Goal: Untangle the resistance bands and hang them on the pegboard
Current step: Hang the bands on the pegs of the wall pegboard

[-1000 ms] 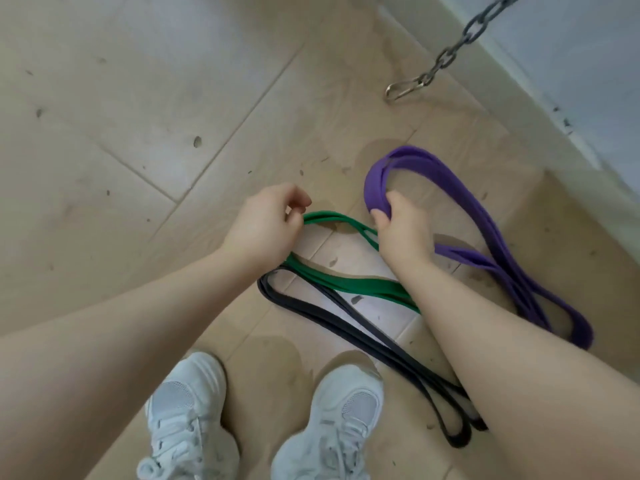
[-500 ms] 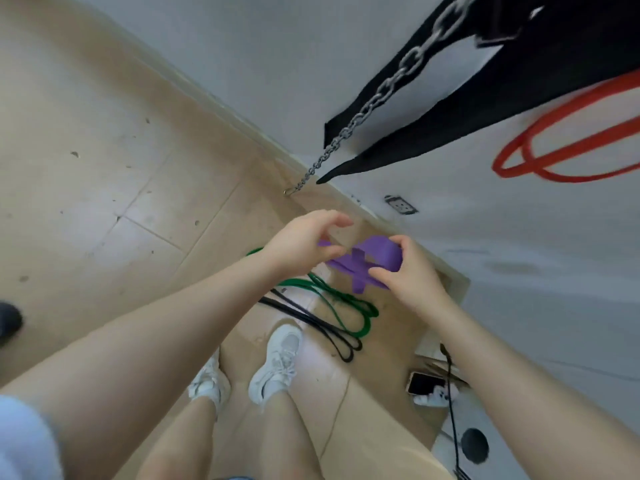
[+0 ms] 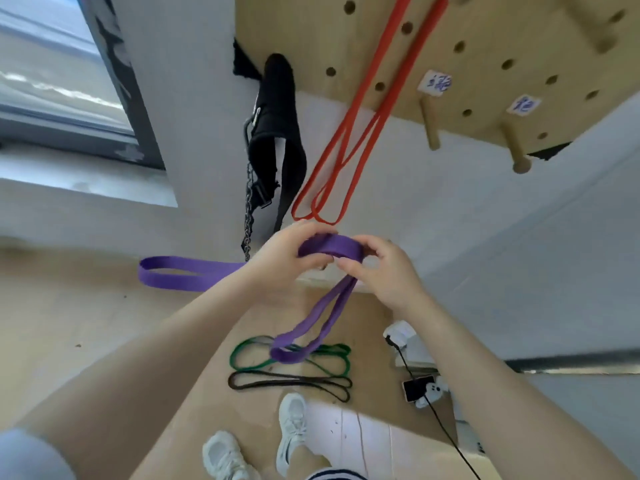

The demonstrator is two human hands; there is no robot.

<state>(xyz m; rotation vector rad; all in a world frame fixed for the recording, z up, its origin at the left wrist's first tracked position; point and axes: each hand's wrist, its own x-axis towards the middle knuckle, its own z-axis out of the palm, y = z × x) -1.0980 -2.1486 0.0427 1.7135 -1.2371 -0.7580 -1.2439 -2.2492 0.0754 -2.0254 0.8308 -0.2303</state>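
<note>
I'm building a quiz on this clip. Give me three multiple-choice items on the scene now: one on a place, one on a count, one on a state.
1. Where is the red band?
A. on the floor
B. hanging from the pegboard
C. in the hands

2. How many bands lie on the floor?
A. two
B. four
C. none

3. What is the state of the purple band?
A. hung on a peg
B. flat on the floor
C. held by both hands

Key: B, it dangles from the board; A, only the green band and black band lie there; C, the left hand and right hand grip it.
</note>
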